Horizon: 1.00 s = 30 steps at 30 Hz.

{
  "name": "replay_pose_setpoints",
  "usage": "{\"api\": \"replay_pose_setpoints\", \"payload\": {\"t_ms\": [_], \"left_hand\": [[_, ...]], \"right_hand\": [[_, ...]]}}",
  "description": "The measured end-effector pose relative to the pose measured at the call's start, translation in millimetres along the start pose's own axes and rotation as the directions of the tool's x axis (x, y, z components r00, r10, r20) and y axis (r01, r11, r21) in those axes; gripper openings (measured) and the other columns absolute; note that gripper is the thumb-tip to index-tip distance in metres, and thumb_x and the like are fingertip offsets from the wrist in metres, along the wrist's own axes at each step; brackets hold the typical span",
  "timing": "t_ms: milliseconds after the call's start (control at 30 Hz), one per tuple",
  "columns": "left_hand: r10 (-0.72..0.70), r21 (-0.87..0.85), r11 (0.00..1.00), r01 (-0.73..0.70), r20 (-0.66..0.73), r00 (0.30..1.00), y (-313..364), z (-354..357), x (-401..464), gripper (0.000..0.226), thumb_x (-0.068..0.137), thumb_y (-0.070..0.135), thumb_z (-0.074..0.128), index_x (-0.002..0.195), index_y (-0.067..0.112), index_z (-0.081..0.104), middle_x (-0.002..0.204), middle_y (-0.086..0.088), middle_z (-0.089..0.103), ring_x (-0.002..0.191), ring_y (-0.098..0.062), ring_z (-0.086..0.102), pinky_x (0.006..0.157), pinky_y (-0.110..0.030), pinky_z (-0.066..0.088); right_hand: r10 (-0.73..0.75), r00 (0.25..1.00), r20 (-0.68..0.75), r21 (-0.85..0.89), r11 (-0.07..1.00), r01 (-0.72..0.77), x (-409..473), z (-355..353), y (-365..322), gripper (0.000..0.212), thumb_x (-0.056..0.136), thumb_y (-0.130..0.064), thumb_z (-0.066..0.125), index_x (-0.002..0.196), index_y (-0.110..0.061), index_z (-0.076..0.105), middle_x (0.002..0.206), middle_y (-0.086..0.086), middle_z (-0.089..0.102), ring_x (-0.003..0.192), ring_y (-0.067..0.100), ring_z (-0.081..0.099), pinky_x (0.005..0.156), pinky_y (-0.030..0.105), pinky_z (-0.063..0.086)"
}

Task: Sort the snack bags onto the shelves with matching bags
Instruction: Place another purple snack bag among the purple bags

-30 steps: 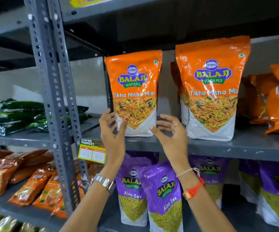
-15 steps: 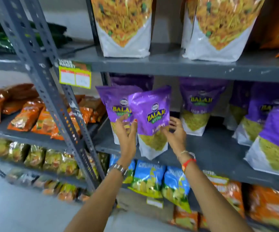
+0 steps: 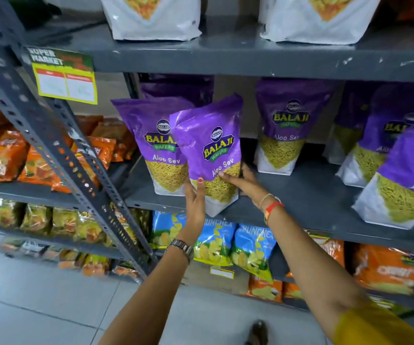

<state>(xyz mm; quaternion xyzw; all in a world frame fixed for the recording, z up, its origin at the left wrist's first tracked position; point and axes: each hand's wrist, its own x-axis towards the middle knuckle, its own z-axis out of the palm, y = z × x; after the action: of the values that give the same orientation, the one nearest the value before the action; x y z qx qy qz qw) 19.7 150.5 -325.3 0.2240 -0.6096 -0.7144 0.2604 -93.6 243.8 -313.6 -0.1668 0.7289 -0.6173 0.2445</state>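
Observation:
A purple Aloo Sev bag stands tilted at the front edge of the grey middle shelf. My left hand grips its lower left side, thumb on the front. Its lower right side is held by my right hand, fingers across the front. A second purple Aloo Sev bag stands directly behind and to the left, partly covered. More purple Aloo Sev bags stand further right on the same shelf.
Orange and white bags stand on the shelf above. Blue chip bags and orange bags hang below. A slotted grey upright with a price tag separates a left rack of orange packets. Tiled floor lies beneath.
My hands left the orange bag on the upper shelf and dropped to the purple bag on the middle shelf, closing on it. The view tilted downward and came closer.

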Motion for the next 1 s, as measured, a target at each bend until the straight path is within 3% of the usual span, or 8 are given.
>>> {"api": "replay_pose_setpoints", "payload": {"t_ms": [100,200,300,400,567,700,867,1000], "left_hand": [[0.047,0.056,0.997,-0.048,0.015,0.999,-1,5,3,0.045,0.098,0.036,0.032,0.140,0.036,0.016,0.151,0.003,0.026,0.138,-0.016,0.031,0.113,-0.038,0.031],[0.062,0.043,0.997,-0.065,0.071,0.996,-1,12,4,0.041,0.099,0.029,0.030,0.140,0.030,0.024,0.145,0.003,0.033,0.134,-0.019,0.038,0.110,-0.039,0.035],[0.109,0.025,0.993,-0.115,0.155,0.982,1,24,4,0.030,0.100,0.023,0.031,0.128,0.028,0.033,0.129,0.007,0.049,0.115,-0.003,0.051,0.103,-0.030,0.042],[0.102,0.034,0.993,-0.114,0.251,0.963,4,46,9,0.025,0.100,0.021,0.030,0.123,0.026,0.038,0.118,0.011,0.054,0.102,0.007,0.054,0.092,-0.016,0.047],[-0.013,0.053,0.999,-0.005,0.339,0.941,8,88,17,0.019,0.099,0.024,0.033,0.095,0.035,0.047,0.099,0.015,0.056,0.090,0.001,0.054,0.096,-0.043,0.047],[-0.070,0.080,0.996,0.039,0.441,0.895,1,107,18,0.016,0.099,0.028,0.032,0.104,0.031,0.047,0.102,0.014,0.058,0.093,-0.001,0.057,0.097,-0.046,0.047],[-0.107,0.113,0.992,0.059,0.487,0.867,-12,112,20,0.020,0.099,0.029,0.031,0.103,0.034,0.050,0.107,0.009,0.060,0.097,-0.005,0.059,0.099,-0.051,0.046],[-0.119,0.116,0.991,0.073,0.464,0.878,-16,112,22,0.019,0.098,0.033,0.033,0.112,0.035,0.045,0.113,0.014,0.056,0.102,0.001,0.055,0.102,-0.050,0.045]], "right_hand": [[-0.058,0.998,-0.032,0.042,0.997,0.059,-4,-2,0,0.052,0.081,-0.016,0.075,0.126,-0.020,0.050,0.108,-0.004,0.066,0.093,0.005,0.062,0.068,0.014,0.054],[-0.066,0.994,-0.087,0.084,0.994,0.073,-14,-12,2,0.049,0.079,-0.019,0.076,0.121,-0.026,0.052,0.109,-0.007,0.067,0.096,0.006,0.063,0.076,0.020,0.052],[-0.086,0.976,-0.200,0.145,0.983,0.116,-25,-26,9,0.043,0.078,-0.023,0.078,0.114,-0.031,0.055,0.106,-0.013,0.068,0.098,0.002,0.063,0.077,0.025,0.052],[-0.089,0.929,-0.359,0.173,0.972,0.160,-35,-44,15,0.055,0.064,-0.040,0.086,0.113,-0.032,0.062,0.118,-0.002,0.071,0.111,0.015,0.066,0.096,0.041,0.054],[-0.041,0.827,-0.561,0.076,0.992,0.100,-45,-77,26,0.067,0.046,-0.075,0.079,0.105,-0.047,0.062,0.123,-0.001,0.062,0.112,0.017,0.064,0.100,0.049,0.051],[-0.018,0.792,-0.610,0.051,0.997,0.061,-47,-96,40,0.068,0.046,-0.080,0.076,0.101,-0.045,0.060,0.128,-0.001,0.063,0.132,0.020,0.050,0.105,0.054,0.045],[-0.017,0.789,-0.614,0.061,0.996,0.070,-53,-103,59,0.065,0.047,-0.077,0.076,0.098,-0.040,0.061,0.113,0.006,0.064,0.107,0.018,0.064,0.099,0.054,0.049],[-0.050,0.821,-0.569,0.078,0.990,0.115,-62,-104,66,0.073,0.057,-0.061,0.082,0.121,-0.036,0.057,0.123,0.012,0.063,0.110,0.021,0.066,0.097,0.049,0.054]]}}
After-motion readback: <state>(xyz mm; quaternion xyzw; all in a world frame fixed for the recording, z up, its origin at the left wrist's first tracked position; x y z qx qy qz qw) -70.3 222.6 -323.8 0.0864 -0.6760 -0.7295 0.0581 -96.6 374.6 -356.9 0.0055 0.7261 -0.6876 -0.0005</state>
